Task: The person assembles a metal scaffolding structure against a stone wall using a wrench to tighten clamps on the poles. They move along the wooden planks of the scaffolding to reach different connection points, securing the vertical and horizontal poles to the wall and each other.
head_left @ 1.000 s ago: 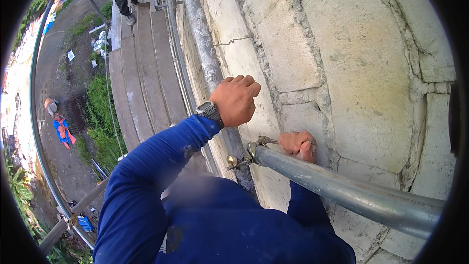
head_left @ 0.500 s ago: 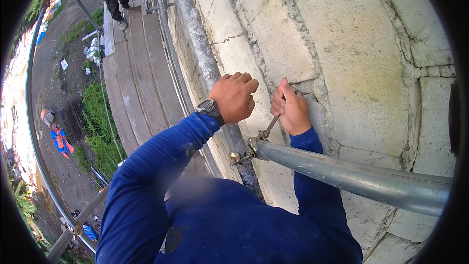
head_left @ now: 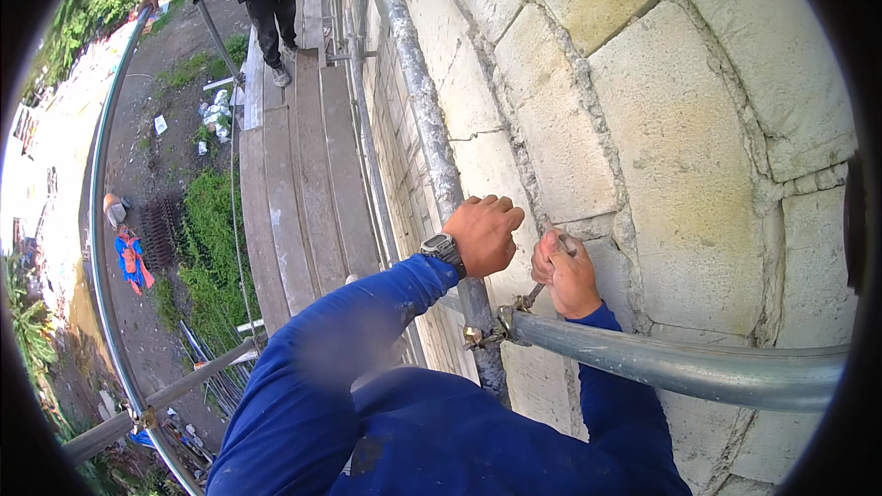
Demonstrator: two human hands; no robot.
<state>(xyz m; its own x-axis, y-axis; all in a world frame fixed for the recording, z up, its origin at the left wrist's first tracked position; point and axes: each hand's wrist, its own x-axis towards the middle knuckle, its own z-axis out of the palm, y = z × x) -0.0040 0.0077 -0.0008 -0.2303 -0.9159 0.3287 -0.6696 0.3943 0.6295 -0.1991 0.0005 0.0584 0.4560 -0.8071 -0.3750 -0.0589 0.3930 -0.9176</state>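
Observation:
My right hand (head_left: 567, 277) is closed around the handle of a spanner (head_left: 533, 297), its thumb uppermost. The spanner's lower end meets the metal scaffold clamp (head_left: 503, 323), where the horizontal tube (head_left: 671, 355) joins the upright scaffold tube (head_left: 424, 110). My left hand (head_left: 484, 236), with a dark watch at the wrist, is closed in front of the upright tube just above the clamp. Its fingertips curl out of sight, so what they hold is hidden.
A block wall (head_left: 680, 165) with rough mortar joints rises close on the right. Wooden planks (head_left: 308, 174) run ahead at the left, with another person (head_left: 266, 9) standing on them. A guardrail tube (head_left: 99, 220) edges the drop to the ground far below.
The view has shifted, so hands, clamp and tubes sit lower and further right. The spanner stays in my right hand, at the clamp. More of the person on the planks shows.

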